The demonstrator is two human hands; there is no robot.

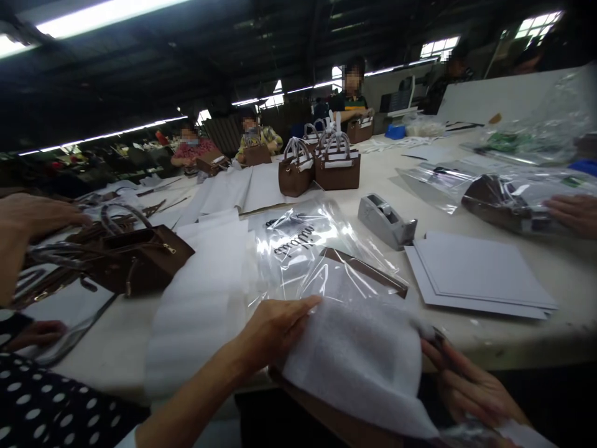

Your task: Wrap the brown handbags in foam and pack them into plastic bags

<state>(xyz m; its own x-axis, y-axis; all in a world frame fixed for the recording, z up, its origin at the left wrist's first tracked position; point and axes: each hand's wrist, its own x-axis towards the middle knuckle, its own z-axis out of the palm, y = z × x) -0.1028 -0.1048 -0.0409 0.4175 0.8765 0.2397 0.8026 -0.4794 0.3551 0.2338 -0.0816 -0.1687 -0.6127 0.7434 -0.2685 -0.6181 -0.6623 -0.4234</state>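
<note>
Left hand (275, 326) lies flat, fingers spread, on a white foam wrapping sheet (359, 361) hanging over the worktop's (573, 274) near edge; right hand (471, 389) is pinching that sheet's right side. A clear printed plastic bag (303, 249) sits just behind, with a grey tape dispenser (386, 221) and a stack of grey cardboard sheets (476, 274) further right.

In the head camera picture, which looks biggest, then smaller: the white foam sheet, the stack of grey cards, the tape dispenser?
1. White foam sheet, though it is nearest the camera.
2. Stack of grey cards.
3. Tape dispenser, clearly smallest.
</note>
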